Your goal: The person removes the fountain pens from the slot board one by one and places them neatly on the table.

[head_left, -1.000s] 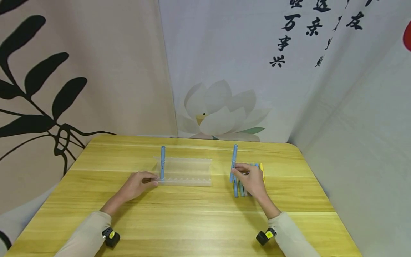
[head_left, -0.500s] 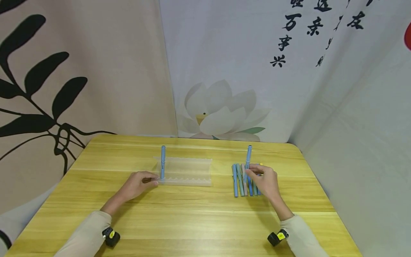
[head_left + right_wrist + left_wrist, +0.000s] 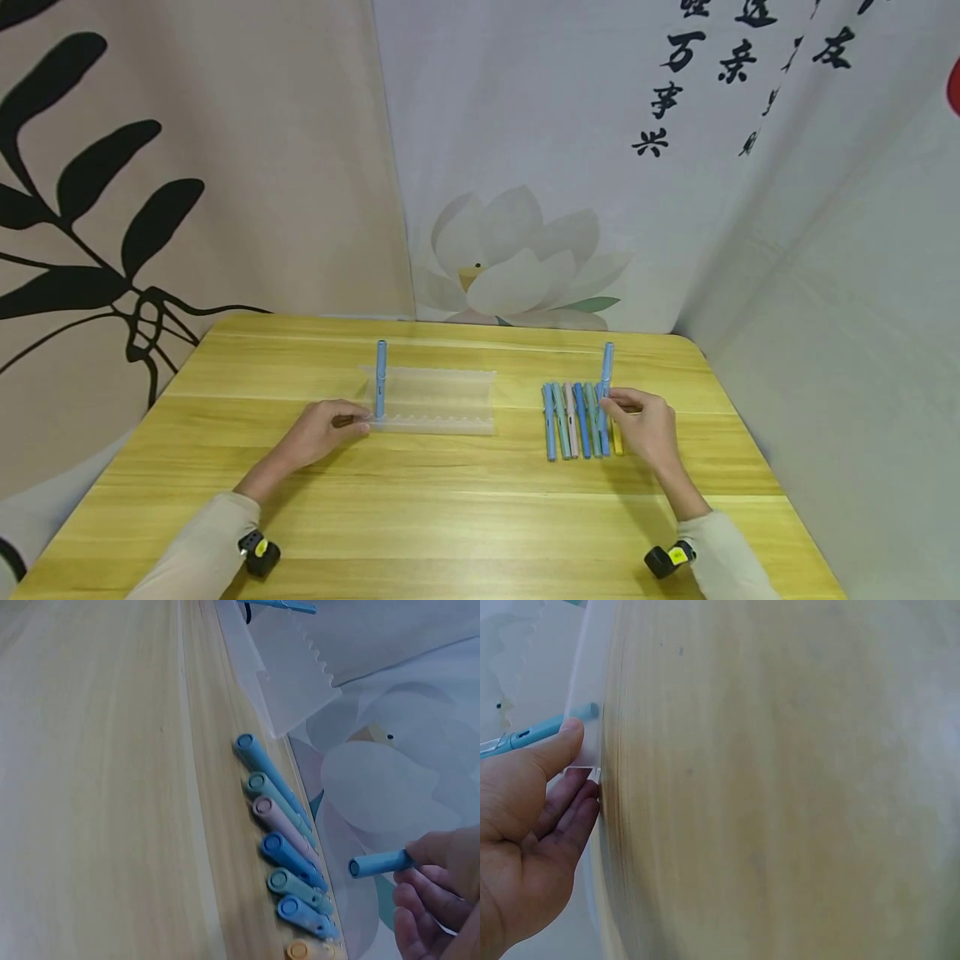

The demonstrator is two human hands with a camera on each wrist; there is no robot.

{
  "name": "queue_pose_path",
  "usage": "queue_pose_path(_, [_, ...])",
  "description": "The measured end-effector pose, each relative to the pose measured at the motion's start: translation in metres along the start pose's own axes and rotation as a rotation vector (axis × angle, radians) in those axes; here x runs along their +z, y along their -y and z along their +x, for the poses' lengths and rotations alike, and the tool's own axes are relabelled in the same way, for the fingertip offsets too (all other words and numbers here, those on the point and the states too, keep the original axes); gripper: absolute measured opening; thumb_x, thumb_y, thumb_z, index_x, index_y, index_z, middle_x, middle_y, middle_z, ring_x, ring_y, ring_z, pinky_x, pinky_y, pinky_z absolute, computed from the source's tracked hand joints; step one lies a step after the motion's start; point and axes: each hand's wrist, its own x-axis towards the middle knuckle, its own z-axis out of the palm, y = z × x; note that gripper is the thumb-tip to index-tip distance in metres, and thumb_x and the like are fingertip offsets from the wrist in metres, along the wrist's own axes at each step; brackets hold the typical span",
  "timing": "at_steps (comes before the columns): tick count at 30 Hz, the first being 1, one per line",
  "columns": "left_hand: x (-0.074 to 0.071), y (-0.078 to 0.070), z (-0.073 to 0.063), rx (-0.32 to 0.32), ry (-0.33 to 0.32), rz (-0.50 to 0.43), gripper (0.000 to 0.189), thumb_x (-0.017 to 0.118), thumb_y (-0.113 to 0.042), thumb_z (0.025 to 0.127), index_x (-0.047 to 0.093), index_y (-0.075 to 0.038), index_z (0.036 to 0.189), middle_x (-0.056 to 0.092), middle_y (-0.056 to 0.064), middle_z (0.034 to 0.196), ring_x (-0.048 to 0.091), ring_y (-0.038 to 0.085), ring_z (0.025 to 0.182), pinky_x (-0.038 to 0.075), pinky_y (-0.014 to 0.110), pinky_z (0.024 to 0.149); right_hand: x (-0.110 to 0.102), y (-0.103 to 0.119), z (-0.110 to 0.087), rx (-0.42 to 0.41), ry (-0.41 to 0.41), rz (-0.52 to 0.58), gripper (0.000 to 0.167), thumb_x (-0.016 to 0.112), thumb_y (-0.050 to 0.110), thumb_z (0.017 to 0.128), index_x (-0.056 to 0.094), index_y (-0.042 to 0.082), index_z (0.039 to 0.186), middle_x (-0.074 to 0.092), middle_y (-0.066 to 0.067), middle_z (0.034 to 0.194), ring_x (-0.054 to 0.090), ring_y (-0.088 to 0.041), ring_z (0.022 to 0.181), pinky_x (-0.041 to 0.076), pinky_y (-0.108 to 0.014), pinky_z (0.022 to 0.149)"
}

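My left hand pinches the left end of a clear plastic pen rack; in the left wrist view the thumb lies against its front strip. One light blue pen stands in the rack near that end. My right hand pinches another light blue pen between thumb and fingers, nearly upright. In the right wrist view this pen's lower end hangs free above a row of pens. That row holds blue, green, pink and yellow ones, lying side by side.
The wooden table carries the rack left of centre and the pen row to its right. Behind its far edge hangs a printed cloth backdrop. A small black camera sits on each wrist.
My right hand has moved to the right along the pen row with the light blue pen, uncovering pens on the left of the row. My left hand and the rack stay still.
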Motion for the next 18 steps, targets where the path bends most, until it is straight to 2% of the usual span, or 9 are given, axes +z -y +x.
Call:
queue_pose_path(3, [0.0, 0.001, 0.001, 0.008, -0.002, 0.007, 0.025, 0.074, -0.016, 0.096, 0.076, -0.002, 0.116, 0.075, 0.014, 0.113, 0.07, 0.028, 0.102, 0.06, 0.045, 0.088, -0.004, -0.005, 0.0, 0.007, -0.007, -0.007, 0.028, 0.076, 0.024, 0.095, 0.077, 0.004, 0.115, 0.078, -0.012, 0.099, 0.074, -0.029, 0.091, 0.06, -0.029, 0.072])
queue_pose_path(11, [-0.001, 0.002, 0.001, -0.011, 0.014, 0.009, 0.026, 0.073, -0.016, 0.096, 0.075, -0.003, 0.118, 0.074, 0.013, 0.116, 0.069, 0.028, 0.105, 0.059, 0.046, 0.09, -0.013, -0.017, 0.001, 0.084, -0.006, -0.024, 0.028, 0.073, 0.026, 0.097, 0.077, 0.003, 0.113, 0.078, -0.013, 0.1, 0.073, -0.027, 0.09, 0.054, -0.018, 0.07])
queue_pose_path(18, [0.0, 0.003, 0.001, -0.02, 0.016, 0.002, 0.026, 0.073, -0.017, 0.096, 0.075, -0.004, 0.118, 0.074, 0.013, 0.118, 0.069, 0.029, 0.107, 0.058, 0.047, 0.092, -0.018, -0.027, -0.001, 0.126, -0.001, -0.052, 0.032, 0.074, 0.028, 0.096, 0.077, 0.001, 0.112, 0.078, -0.014, 0.099, 0.072, -0.023, 0.087, 0.054, -0.02, 0.067])
